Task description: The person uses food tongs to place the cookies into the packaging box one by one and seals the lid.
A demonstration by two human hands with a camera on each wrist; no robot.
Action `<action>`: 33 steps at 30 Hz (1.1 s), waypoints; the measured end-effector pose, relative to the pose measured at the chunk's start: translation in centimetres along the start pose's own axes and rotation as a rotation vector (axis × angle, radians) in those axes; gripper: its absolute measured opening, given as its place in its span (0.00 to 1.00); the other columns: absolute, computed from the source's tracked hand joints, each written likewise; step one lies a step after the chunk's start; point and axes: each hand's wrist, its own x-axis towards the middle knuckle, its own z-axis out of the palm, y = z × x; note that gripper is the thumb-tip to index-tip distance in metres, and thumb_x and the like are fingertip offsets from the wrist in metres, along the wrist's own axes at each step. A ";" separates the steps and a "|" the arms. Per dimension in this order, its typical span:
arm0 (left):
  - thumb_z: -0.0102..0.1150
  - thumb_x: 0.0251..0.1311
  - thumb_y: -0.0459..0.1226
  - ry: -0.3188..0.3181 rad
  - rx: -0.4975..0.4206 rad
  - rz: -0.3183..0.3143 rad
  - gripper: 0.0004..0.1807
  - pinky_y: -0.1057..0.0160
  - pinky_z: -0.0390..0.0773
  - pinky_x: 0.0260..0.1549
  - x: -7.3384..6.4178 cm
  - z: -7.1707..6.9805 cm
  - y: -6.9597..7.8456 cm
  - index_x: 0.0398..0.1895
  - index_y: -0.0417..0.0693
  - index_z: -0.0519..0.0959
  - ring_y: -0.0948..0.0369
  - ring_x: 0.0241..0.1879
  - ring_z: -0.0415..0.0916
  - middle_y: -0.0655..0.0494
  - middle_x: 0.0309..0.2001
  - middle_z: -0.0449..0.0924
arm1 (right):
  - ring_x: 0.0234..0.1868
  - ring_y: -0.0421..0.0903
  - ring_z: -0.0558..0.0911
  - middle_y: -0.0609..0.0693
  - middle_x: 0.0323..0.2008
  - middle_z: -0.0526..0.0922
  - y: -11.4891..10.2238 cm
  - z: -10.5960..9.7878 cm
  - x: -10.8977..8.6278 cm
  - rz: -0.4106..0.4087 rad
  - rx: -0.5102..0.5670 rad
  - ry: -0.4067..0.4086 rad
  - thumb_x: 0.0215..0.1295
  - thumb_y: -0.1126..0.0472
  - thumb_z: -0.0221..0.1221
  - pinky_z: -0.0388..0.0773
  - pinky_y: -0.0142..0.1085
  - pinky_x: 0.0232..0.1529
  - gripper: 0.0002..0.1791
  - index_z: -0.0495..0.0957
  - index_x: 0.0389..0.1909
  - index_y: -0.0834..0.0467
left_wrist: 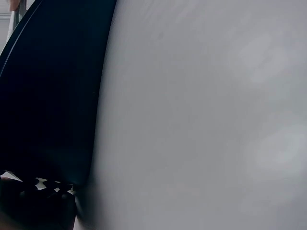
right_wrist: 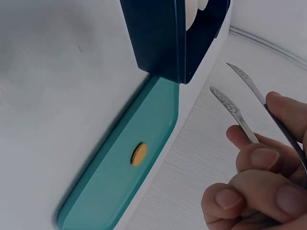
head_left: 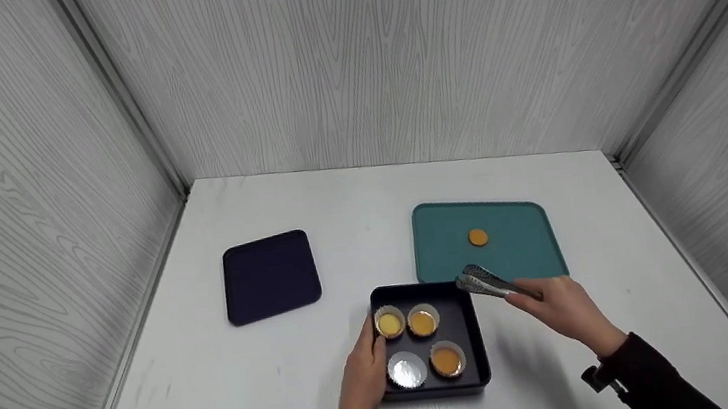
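My left hand (head_left: 363,375) grips the left wall of a dark square baking pan (head_left: 422,395), thumb at the rim; the pan's outer side fills the left of the left wrist view. Inside stand paper baking cups: one with a yellow disc (head_left: 390,324), one with an orange disc (head_left: 422,324), another with an orange disc (head_left: 446,361), and a shiny cup (head_left: 406,370) without a disc. My right hand (head_left: 563,308) holds metal tongs (head_left: 484,281) over the pan's far right corner. In the right wrist view, the tong tips stand apart with nothing between them.
Behind the pan lies a teal tray (head_left: 441,237) bearing one orange disc (head_left: 478,237). A dark purple tray (head_left: 271,277) is at the left on the white table (head_left: 220,389). Grey wood-grain panels (head_left: 346,61) enclose the back and both sides.
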 end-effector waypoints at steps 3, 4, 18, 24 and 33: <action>0.42 0.81 0.40 -0.003 0.004 -0.002 0.30 0.47 0.62 0.74 0.0 0.0 0.0 0.80 0.39 0.56 0.46 0.75 0.61 0.42 0.76 0.62 | 0.42 0.52 0.88 0.59 0.44 0.89 0.3 -0.1 0.2 0.017 0.004 0.047 0.73 0.48 0.62 0.86 0.48 0.42 0.25 0.83 0.57 0.66; 0.42 0.81 0.40 -0.007 0.003 -0.010 0.30 0.48 0.61 0.74 0.0 0.0 0.1 0.80 0.39 0.56 0.46 0.75 0.61 0.42 0.76 0.62 | 0.43 0.54 0.88 0.61 0.46 0.89 0.5 -0.1 0.2 0.023 0.005 0.059 0.73 0.48 0.62 0.86 0.50 0.43 0.26 0.83 0.58 0.66; 0.42 0.81 0.41 -0.029 0.002 -0.035 0.30 0.49 0.61 0.75 0.1 0.0 0.2 0.81 0.43 0.55 0.48 0.76 0.59 0.45 0.77 0.60 | 0.47 0.60 0.87 0.65 0.50 0.87 2.2 -0.6 1.9 0.090 -0.001 0.130 0.76 0.47 0.58 0.83 0.56 0.47 0.29 0.79 0.61 0.69; 0.42 0.81 0.42 -0.021 0.009 -0.029 0.30 0.49 0.61 0.75 0.1 0.0 0.2 0.81 0.44 0.55 0.49 0.75 0.60 0.46 0.77 0.61 | 0.46 0.61 0.86 0.67 0.50 0.86 2.7 -0.8 2.8 0.109 -0.009 0.135 0.77 0.47 0.57 0.82 0.53 0.44 0.30 0.77 0.63 0.70; 0.42 0.81 0.41 -0.013 0.004 -0.019 0.30 0.49 0.61 0.75 0.0 0.0 0.1 0.81 0.43 0.55 0.48 0.75 0.60 0.46 0.77 0.61 | 0.41 0.59 0.86 0.67 0.49 0.86 3.5 -0.9 4.2 0.130 -0.025 0.144 0.76 0.46 0.57 0.79 0.45 0.38 0.31 0.77 0.62 0.72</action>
